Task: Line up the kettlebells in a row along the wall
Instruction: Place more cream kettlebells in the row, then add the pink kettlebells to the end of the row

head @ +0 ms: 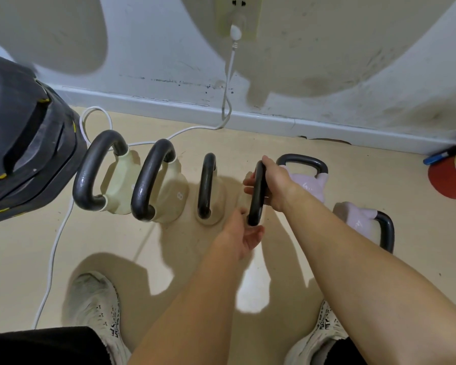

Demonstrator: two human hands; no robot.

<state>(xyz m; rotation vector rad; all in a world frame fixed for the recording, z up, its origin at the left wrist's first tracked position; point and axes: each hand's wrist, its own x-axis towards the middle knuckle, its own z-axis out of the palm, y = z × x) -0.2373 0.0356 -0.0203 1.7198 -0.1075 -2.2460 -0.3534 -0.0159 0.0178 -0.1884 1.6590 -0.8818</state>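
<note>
Three cream kettlebells with black handles stand side by side on the floor: the first [116, 185], the second [174, 198] marked 8, and the third [208, 191]. To their right is a fourth kettlebell [256, 196], its body hidden under my hands. My right hand [271, 185] is wrapped around the top of its black handle. My left hand [241, 233] holds the handle's near end. Two pale pink kettlebells sit further right, one [308, 180] upright near the wall, the other [363, 222] closer to me.
A black weight stack [24, 159] fills the left. A white cable [63, 222] runs from the wall socket [237, 17] across the floor behind the cream kettlebells. A red object [450, 177] lies at the right edge. My shoes [95, 309] are near the bottom.
</note>
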